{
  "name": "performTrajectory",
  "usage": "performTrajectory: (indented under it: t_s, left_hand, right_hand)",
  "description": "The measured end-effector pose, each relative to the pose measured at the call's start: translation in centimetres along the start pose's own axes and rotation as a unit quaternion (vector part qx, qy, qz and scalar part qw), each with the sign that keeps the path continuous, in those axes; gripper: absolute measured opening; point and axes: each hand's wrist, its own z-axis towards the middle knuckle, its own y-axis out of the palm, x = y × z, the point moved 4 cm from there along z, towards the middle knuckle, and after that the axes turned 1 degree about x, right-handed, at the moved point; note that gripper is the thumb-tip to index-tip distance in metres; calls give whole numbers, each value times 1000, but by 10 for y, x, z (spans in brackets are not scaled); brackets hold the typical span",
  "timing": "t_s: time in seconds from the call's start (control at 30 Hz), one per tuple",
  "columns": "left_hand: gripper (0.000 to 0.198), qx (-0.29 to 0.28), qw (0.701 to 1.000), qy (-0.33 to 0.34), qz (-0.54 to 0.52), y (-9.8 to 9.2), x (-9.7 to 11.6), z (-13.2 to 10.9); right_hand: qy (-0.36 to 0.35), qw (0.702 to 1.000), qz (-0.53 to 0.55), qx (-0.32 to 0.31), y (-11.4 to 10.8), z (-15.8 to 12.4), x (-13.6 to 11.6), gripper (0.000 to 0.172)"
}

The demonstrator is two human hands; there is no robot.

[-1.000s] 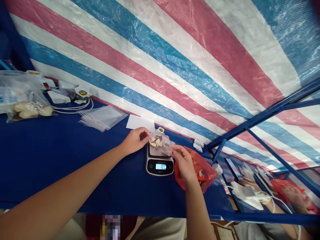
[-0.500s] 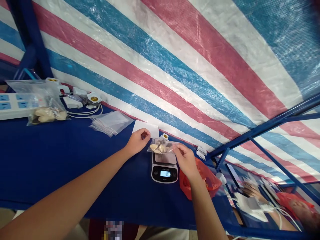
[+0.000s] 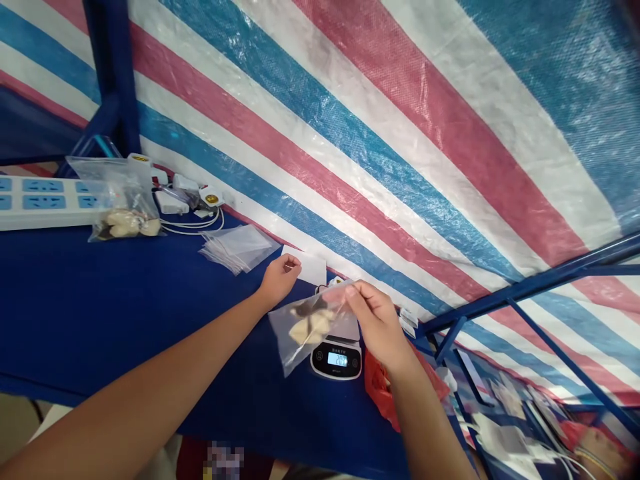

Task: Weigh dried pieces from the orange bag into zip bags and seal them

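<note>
My right hand (image 3: pixel 375 320) pinches a clear plastic bag (image 3: pixel 295 353) by its upper right corner. Pale, dark-edged slices (image 3: pixel 313 327) lie inside it. The bag hangs tilted in front of a digital kitchen scale (image 3: pixel 336 360), hiding part of its platform; the lit display seems to read about 209. To the left, my left hand (image 3: pixel 281 277) has its thumb and fingertips pressed together beside a white sheet of paper (image 3: pixel 313 267); whether anything is between them I cannot make out.
Flat clear bags (image 3: pixel 240 247) lie stacked left of the paper. A filled bag (image 3: pixel 127 220) rests by a power strip (image 3: pixel 45 200), near cables and lamp sockets (image 3: pixel 213 197). Right of the scale is a red plastic bag (image 3: pixel 380 393). A blue frame bar (image 3: pixel 530 287) crosses at right.
My right hand has brought the bag of slices down and toward me, swinging it to hang tilted before the scale. My left hand stays pinched near the paper. The view has shifted slightly.
</note>
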Motion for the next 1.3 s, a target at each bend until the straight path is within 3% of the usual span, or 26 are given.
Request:
performTrajectory:
  t_s: [0.23, 0.37, 0.47, 0.57, 0.67, 0.77, 1.1, 1.3]
  left_hand:
    - [18, -16, 1000, -15, -14, 1, -4, 2]
    - [19, -27, 999, -20, -19, 2, -8, 4]
    - [19, -30, 999, -20, -10, 3, -8, 4]
    - [18, -29, 999, -13, 20, 3, -5, 3]
    - [15, -39, 998, -13, 41, 5, -2, 0]
    - [15, -47, 997, -16, 54, 7, -1, -2]
    - [15, -60, 995, -9, 77, 10, 3, -5]
    - [18, -59, 995, -5, 75, 10, -4, -2]
  right_hand:
    - [-31, 999, -40, 0, -8, -10, -9, 36]
    - [-6, 999, -32, 34, -27, -7, 5, 33]
    - [19, 988, 72, 138, -46, -10, 38, 32]
    - [89, 956, 146, 237, -52, -30, 92, 36]
    - [186, 933, 148, 269, -44, -62, 142, 44]
    - [207, 926, 163, 270, -36, -84, 165, 47]
    - [185, 933, 137, 277, -28, -65, 152, 45]
    - [200, 889, 160, 379, -40, -110, 159, 46]
